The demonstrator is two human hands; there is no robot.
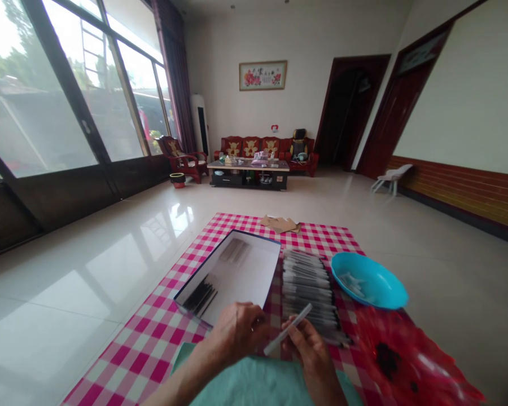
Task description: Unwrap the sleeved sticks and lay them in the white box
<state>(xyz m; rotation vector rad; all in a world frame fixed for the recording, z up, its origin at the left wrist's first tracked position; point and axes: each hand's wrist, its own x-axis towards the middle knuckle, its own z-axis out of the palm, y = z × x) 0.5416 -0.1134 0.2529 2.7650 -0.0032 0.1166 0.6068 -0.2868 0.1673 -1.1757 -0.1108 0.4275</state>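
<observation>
My left hand (236, 331) is curled, fingers closed near the lower end of a thin white strip (288, 329). My right hand (311, 351) pinches the same strip, which slants up to the right between both hands. Just behind the hands lies a row of several dark strips in clear sleeves (307, 287). To the left sits a shallow white tray (231, 273) with a few dark strips lying in it. All rest on a pink-and-white checked cloth (152, 344).
A blue bowl (370, 282) with small white bits stands at the right. A red plastic bag (406, 361) lies near right. Cardboard scraps (281, 224) lie at the cloth's far edge. A teal cloth (254, 383) covers my lap. Beyond are shiny floor tiles, a coffee table (249, 172) and a red sofa.
</observation>
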